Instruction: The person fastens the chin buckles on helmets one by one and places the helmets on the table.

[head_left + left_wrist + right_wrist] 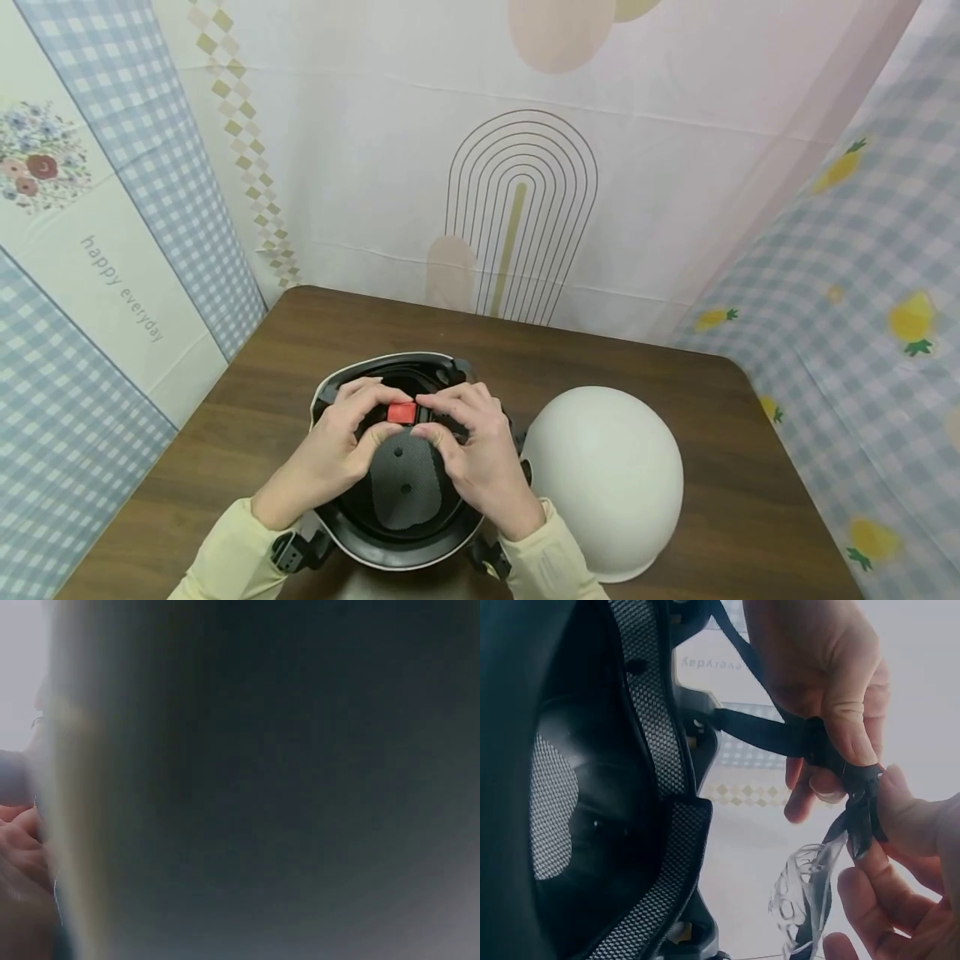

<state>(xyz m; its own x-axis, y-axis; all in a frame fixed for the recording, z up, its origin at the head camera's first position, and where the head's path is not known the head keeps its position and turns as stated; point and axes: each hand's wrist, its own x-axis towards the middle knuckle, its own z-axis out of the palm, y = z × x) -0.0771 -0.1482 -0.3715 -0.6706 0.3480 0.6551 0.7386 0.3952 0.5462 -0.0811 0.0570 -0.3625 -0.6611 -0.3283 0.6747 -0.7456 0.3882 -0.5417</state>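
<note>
Black plastic strap buckle with a red block (402, 413), held between the person's two hands above the open side of a helmet with a black interior and a thin white rim (405, 560). The left hand (330, 454) pinches the red end between thumb and fingers; the right hand (480, 450) pinches the adjoining black end. These opposed grips probably steady so small a part from both sides. Black webbing straps (761, 733) run from the helmet's edge to the buckle; a crumpled clear plastic wrapping (802, 889) hangs near the right hand. Below both hands, a grey textured pad (408, 487) lines the helmet, whose upturned opening presumably leaves the straps within reach. Right of the right hand, a smooth white dome-shaped shell (607, 483) rests rounded side up on the brown wood-grain counter (735, 467), perhaps set there to free the working area.
</note>
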